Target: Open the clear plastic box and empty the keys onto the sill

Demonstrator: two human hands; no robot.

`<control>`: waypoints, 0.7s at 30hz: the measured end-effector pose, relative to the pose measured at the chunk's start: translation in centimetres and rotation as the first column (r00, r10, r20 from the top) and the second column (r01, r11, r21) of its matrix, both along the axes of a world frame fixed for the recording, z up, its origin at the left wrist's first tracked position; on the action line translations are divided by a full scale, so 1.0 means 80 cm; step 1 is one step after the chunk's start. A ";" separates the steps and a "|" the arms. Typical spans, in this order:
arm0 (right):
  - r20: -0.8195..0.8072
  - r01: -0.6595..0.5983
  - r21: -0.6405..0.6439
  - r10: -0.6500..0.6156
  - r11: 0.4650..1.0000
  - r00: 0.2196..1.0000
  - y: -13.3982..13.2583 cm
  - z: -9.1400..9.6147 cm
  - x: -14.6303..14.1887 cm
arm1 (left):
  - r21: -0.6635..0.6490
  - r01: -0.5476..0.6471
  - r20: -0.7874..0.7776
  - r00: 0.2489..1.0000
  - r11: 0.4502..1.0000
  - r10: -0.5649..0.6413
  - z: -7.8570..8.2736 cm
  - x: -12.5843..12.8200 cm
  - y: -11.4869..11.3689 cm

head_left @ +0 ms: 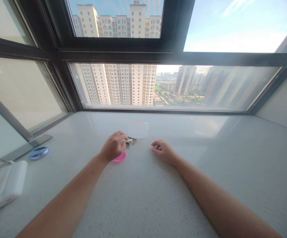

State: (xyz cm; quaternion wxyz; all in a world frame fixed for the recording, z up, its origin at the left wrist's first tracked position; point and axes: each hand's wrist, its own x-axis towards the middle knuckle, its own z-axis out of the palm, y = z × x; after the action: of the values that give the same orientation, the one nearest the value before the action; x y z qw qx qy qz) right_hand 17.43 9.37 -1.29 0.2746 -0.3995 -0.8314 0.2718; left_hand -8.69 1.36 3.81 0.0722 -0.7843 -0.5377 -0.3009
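My left hand (114, 146) is closed, thumb and fingers pinched at a small silver metal piece (125, 141). Beside its fingertips lies a little cluster of dark and silver metal bits, with a small ring (133, 143) at its right; their exact kind is too small to tell. A pink round dish (120, 157) sits partly hidden under that hand. Just behind the metal bits is a clear plastic bag (138, 130) with a pink strip along its top. To the right, my right hand (164, 151) rests on the surface, fingers loosely curled and apart, holding nothing visible.
The pale speckled sill (143, 198) runs up to a dark window frame (158, 111). At the left are a white device (12, 181) with a cable, a blue round object (39, 153) and a flat glassy strip (40, 141).
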 end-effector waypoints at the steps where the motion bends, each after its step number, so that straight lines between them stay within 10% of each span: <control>1: 0.001 0.000 0.000 0.000 1.000 1.000 0.000 0.000 0.000 | 0.078 -0.064 0.073 0.996 0.995 0.058 -0.002 -0.008 0.003; 7: -0.001 0.000 0.010 0.000 1.000 1.000 0.000 -0.001 0.001 | 0.080 -0.334 0.372 0.884 0.939 0.283 -0.024 -0.053 0.023; 21: 0.006 0.005 0.013 -0.005 1.000 1.000 0.000 -0.001 0.000 | -0.040 -0.327 0.325 0.889 0.944 0.322 -0.033 -0.058 0.030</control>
State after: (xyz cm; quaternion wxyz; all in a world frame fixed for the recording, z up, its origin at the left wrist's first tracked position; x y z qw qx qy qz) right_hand 17.45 9.34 -1.34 0.2751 -0.4006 -0.8330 0.2646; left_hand -13.30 3.75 1.16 0.0373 -0.6219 -0.6633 -0.4146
